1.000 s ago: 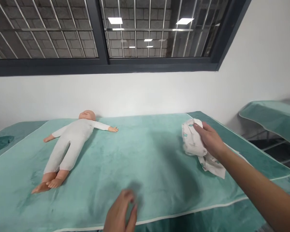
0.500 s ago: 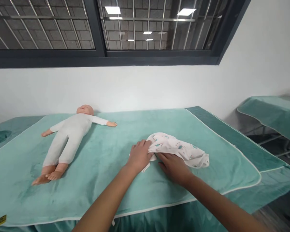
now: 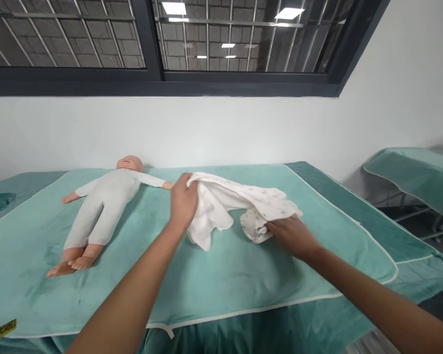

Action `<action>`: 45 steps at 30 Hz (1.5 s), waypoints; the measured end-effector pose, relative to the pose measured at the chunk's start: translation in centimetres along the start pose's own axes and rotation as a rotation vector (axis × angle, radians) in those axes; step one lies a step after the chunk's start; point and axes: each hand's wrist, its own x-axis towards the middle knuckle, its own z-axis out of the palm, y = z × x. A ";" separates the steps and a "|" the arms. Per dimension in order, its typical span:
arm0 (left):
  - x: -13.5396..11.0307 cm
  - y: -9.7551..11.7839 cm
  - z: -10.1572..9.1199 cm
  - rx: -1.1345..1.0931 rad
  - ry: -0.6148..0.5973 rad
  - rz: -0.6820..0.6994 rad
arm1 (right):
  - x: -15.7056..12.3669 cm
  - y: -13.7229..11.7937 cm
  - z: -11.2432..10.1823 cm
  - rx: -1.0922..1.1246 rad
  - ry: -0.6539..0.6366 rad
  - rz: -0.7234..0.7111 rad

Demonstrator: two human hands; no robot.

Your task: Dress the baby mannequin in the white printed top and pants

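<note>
A white baby garment (image 3: 239,194) with small teal prints is stretched between my two hands, lifted partly off the bed. My left hand (image 3: 183,200) is closed on its left end, and a plain white flap hangs below the grip. My right hand (image 3: 293,236) pinches its right part, next to a bunched printed fold. The garment's exact cut cannot be made out. To the left, a baby doll (image 3: 110,196) in a white bodysuit lies on its back, arms spread and bare feet towards me. My left hand is close to the doll's outstretched hand.
A green towel-like sheet (image 3: 206,285) with white edging covers the bed. Behind it stand a white wall (image 3: 225,130) and a dark-framed barred window (image 3: 221,84). Another green-covered bed (image 3: 417,172) is at right. A yellow-black strip (image 3: 0,331) shows at lower left.
My hands have moved apart, the left up and leftwards, the right rightwards. The garment, earlier lying bunched on the sheet, is now raised and spread between them. The doll lies as before.
</note>
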 end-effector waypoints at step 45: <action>-0.2 -2.9 -9.6 0.629 -0.288 -0.129 | 10.8 -3.1 -11.5 0.083 -0.193 0.519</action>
